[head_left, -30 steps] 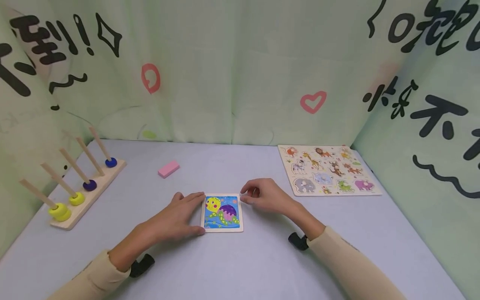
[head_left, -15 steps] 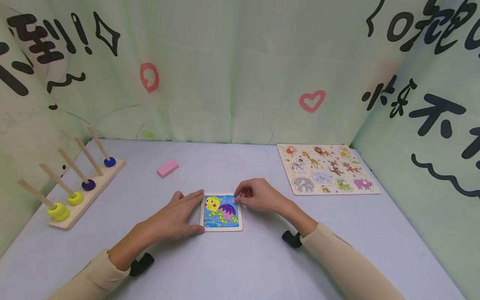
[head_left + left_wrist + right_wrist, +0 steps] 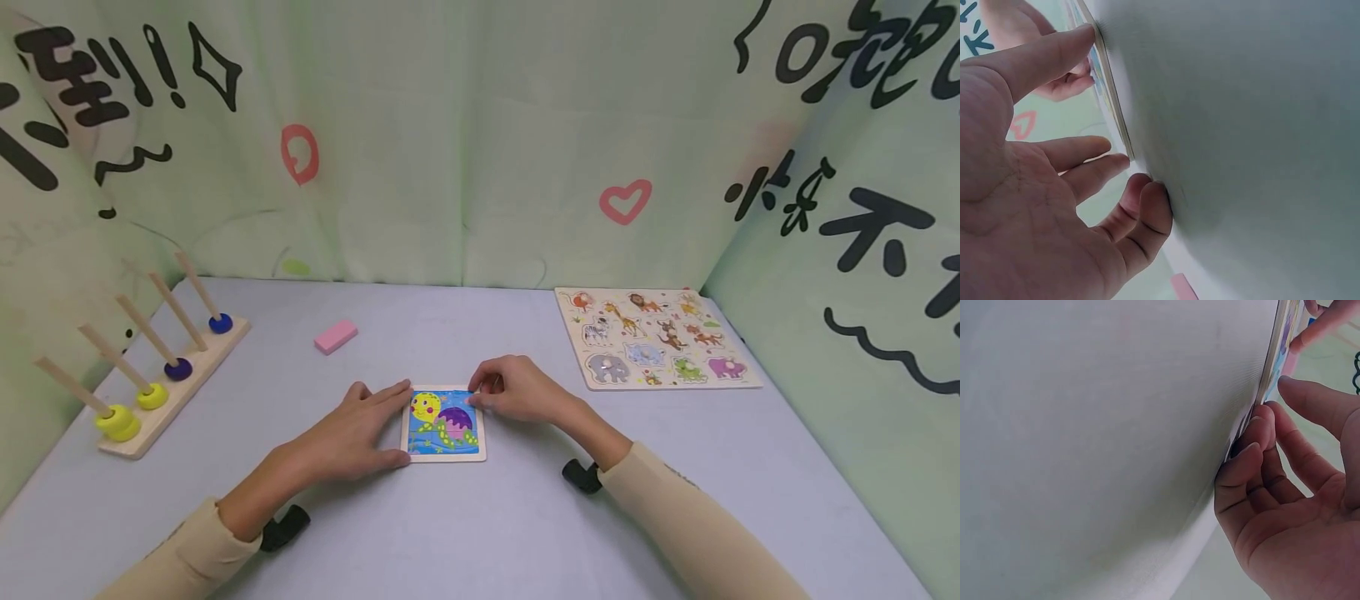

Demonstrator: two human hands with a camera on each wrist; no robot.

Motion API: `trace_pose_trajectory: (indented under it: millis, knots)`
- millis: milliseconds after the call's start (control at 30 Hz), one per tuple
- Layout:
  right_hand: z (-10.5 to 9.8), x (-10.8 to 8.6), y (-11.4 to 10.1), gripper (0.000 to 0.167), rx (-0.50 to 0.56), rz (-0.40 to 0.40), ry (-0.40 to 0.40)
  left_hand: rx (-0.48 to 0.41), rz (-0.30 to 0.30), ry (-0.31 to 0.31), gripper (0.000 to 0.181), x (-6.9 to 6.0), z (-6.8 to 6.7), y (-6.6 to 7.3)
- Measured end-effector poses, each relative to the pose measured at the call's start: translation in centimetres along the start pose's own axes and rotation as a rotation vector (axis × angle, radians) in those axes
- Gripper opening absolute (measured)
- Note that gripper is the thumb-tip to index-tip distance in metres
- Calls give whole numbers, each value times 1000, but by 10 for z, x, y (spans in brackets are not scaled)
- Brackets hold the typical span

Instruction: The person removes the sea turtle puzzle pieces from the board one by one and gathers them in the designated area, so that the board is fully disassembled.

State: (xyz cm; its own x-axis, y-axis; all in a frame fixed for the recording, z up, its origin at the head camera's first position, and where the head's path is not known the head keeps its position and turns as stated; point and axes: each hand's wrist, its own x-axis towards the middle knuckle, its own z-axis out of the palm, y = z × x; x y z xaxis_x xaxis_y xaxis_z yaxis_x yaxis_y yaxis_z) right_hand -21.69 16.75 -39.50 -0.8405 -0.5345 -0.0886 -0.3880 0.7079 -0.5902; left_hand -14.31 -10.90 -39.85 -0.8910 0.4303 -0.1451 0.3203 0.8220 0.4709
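A small square jigsaw puzzle [image 3: 442,425] with a turtle picture in a pale wooden frame lies flat on the table. My left hand [image 3: 352,437] is spread along its left side, thumb at the near left corner and index fingertip at the far left corner; other fingers rest toward the tabletop in the left wrist view. My right hand [image 3: 528,392] is at the far right corner, its thumb and index tips over the puzzle's edge. A gap shows between that thumb [image 3: 1316,403] and the index finger; the other fingers are bent. Contact of the right thumb is unclear.
A pink block [image 3: 336,337] lies behind the left hand. At left stands a wooden peg stand [image 3: 202,354] with yellow and blue rings. An animal peg puzzle board [image 3: 618,333] lies at back right. Pale green curtains surround the table.
My right hand has moved slightly left, from beside the puzzle's right edge to over its far right corner, then stayed there. My left hand and the puzzle hold their place.
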Motion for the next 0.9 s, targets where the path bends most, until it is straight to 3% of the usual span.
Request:
trace_pose_trajectory:
  millis: [167,367,467,700,900]
  knots:
    - [0,0,-1,12,11,12,-5,37,44,-1,84,-2,1,1]
    - [0,1,0,12,3,5,-10,133,164,72,66,-6,6,8]
    - [0,1,0,13,1,0,-9,149,199,79,60,-8,7,13]
    - [-1,1,-1,13,1,-15,-9,128,176,-13,57,-10,8,18]
    - [-1,1,-2,12,-6,-12,-13,147,165,-34,56,-8,9,16]
